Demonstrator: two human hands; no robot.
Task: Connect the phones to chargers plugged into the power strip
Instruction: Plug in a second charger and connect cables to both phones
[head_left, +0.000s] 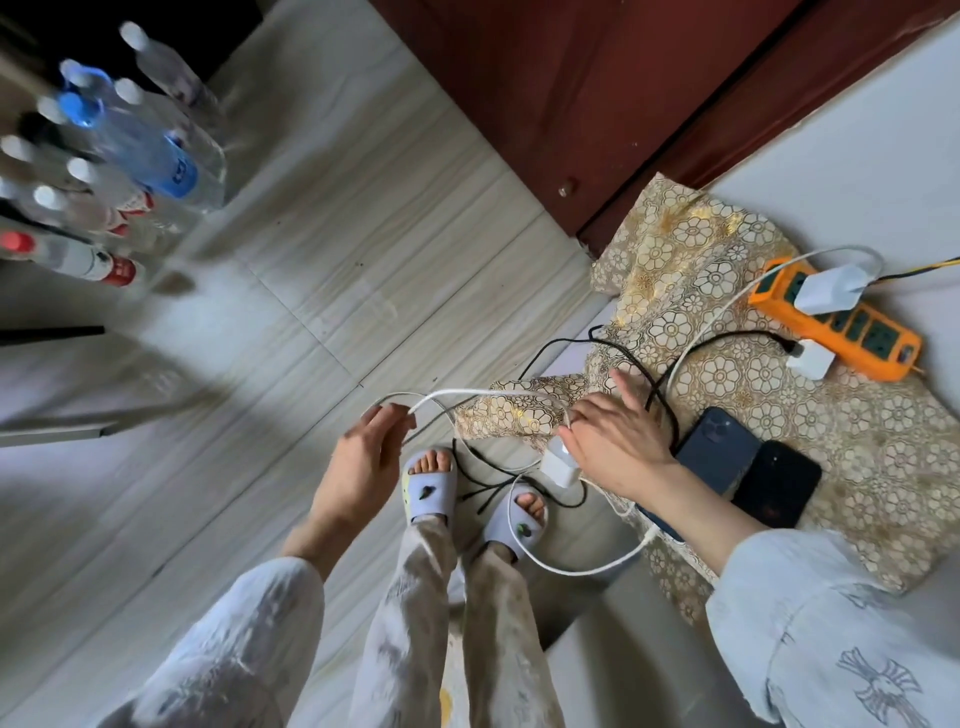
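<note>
**Both hands on white cable, phones lying at 4 o'clock**

Patterned cloth (737, 364) carries orange power strip (836, 322) at 2 o'clock, two chargers plugged in. Two phones (748, 467) beside right wrist. Left hand (363, 462) loosely curled around white cable (452, 395); right hand (613, 441) pinching same cable, other fingers spread.

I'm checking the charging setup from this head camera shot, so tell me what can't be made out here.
1. Blue phone, head view: the right hand and forearm cover its lower end, so its port is hidden.
2. Black phone: no cable visible at it; connection unclear.
3. Loose white charger: partly behind the right hand.
4. White cable tip at the left hand: too small to identify.
5. Bottles: blurred, labels unreadable.
</note>
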